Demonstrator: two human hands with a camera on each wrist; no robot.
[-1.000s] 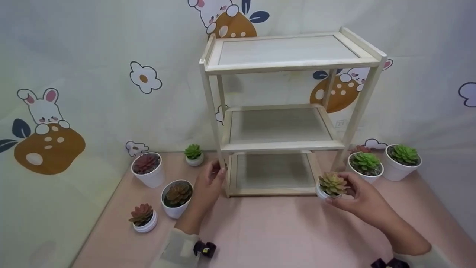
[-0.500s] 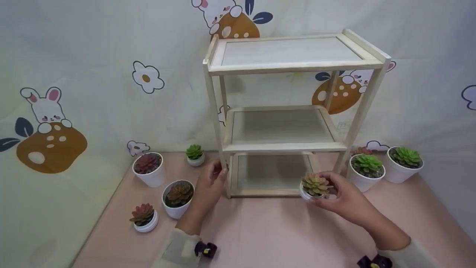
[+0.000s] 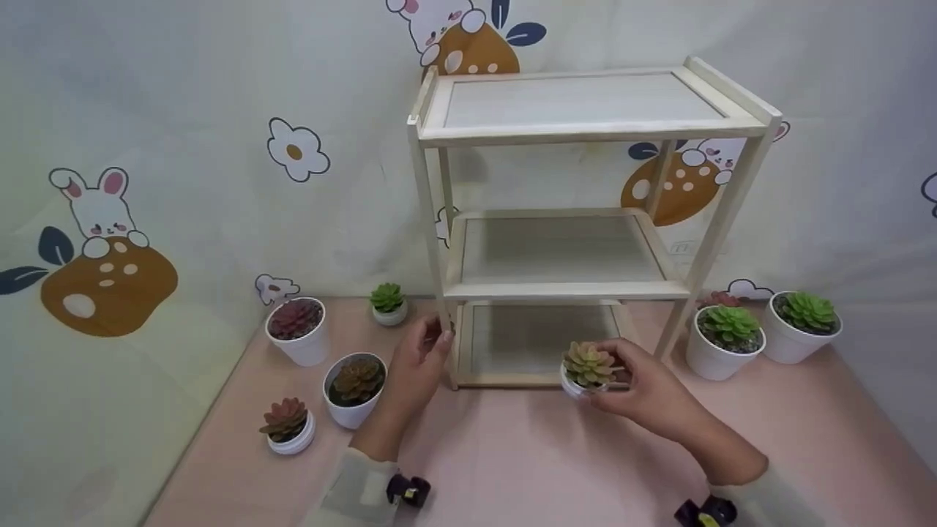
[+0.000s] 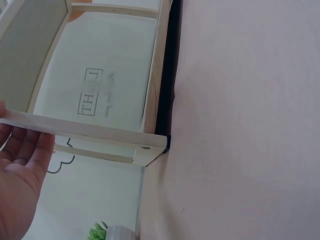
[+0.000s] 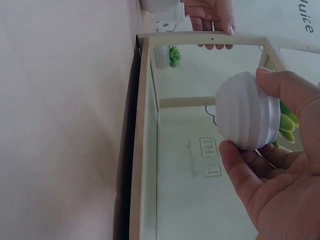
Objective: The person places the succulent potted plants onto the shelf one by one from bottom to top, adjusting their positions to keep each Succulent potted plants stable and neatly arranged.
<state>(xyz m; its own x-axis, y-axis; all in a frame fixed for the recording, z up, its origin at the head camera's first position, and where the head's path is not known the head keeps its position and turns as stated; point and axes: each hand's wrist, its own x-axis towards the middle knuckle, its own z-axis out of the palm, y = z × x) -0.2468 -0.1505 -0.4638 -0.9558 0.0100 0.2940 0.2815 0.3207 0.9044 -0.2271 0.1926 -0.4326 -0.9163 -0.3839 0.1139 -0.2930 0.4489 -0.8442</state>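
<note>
Pale cream-grey cloth left sleeve (image 3: 357, 483) matched right sleeve (image 3: 777, 505). Blocky black left wrist camera (image 3: 400, 486) and right wrist camera (image 3: 720, 509) bore yellow marks.

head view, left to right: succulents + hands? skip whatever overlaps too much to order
front-left reddish succulent → brownish succulent → left hand → held yellow-green succulent → right hand → nearer right-side green succulent → far-right green succulent
</note>
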